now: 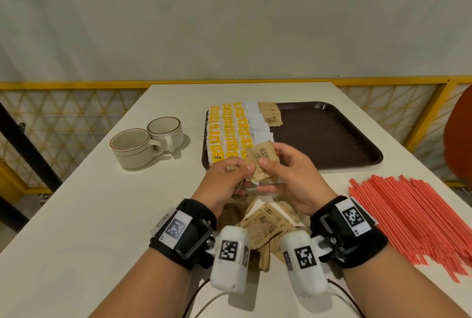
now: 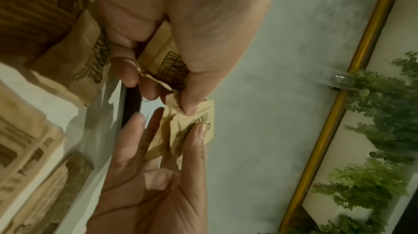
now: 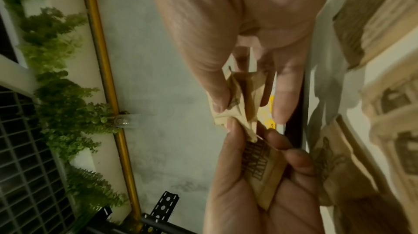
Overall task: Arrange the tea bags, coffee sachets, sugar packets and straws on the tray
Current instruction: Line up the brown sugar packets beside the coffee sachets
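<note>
White table (image 1: 76, 215) is carrying loose brown sugar packets (image 1: 263, 225) nearest the body. Above them, left hand (image 1: 224, 179) and right hand (image 1: 288, 177) are both pinching a held packet (image 1: 260, 162), its long axis standing upright. Tray (image 1: 332, 139), part-filled, is lying just beyond, right hand nearer its bare half.

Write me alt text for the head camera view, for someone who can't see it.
Two hands, left hand and right hand, hold brown sugar packets above a white table. Behind them, a dark tray holds rows of yellow tea bags, white sachets and brown packets. Two cups stand left, red straws lie right.
</note>
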A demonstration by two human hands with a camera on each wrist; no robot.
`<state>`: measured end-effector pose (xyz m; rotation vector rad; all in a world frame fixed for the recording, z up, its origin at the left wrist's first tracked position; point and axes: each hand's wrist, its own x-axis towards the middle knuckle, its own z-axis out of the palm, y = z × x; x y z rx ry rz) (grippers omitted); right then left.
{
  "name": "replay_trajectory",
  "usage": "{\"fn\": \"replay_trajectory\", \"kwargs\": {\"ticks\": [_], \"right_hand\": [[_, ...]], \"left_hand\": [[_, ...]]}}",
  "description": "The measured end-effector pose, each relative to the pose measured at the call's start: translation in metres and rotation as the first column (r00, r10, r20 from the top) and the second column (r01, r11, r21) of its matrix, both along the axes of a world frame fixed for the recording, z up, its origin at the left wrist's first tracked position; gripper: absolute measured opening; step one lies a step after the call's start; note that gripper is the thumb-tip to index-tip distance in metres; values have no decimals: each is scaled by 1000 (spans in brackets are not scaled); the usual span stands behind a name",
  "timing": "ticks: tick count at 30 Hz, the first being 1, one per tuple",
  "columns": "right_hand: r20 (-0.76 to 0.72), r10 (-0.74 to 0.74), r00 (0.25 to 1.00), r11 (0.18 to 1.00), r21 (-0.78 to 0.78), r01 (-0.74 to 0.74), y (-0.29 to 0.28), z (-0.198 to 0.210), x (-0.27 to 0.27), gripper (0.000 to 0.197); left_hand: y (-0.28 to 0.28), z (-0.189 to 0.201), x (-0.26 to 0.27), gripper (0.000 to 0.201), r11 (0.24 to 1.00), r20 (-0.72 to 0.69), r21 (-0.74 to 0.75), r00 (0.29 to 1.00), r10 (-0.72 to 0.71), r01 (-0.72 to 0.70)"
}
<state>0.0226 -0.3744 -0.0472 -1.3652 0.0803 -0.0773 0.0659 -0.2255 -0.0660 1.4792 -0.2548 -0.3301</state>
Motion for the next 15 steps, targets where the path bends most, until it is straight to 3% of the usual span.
{"fn": "replay_trajectory", "kwargs": {"ticks": [2,4,7,12,15], "right_hand": [[18,-15,1000,1000,-6,15,2,1,-1,11],[69,-142,987,990,23,141,0,3,1,10],[85,-311,947,940,177,293,-16,13,3,15],[71,21,997,995,95,-28,-28,18,-2,33],[38,53,998,993,-103,-49,-24,13,-1,35]], "left_hand": [[-1,0,0,24,1000,-1,0,1000,5,-5],[0,0,0,21,1000,-11,-7,1000,27,-27],[4,2,2,16,998,-33,-12,997,68,-68],[10,3,6,11,998,-64,22,996,56,-55],[12,4,5,14,1000,-103,11,995,7,-6]]}}
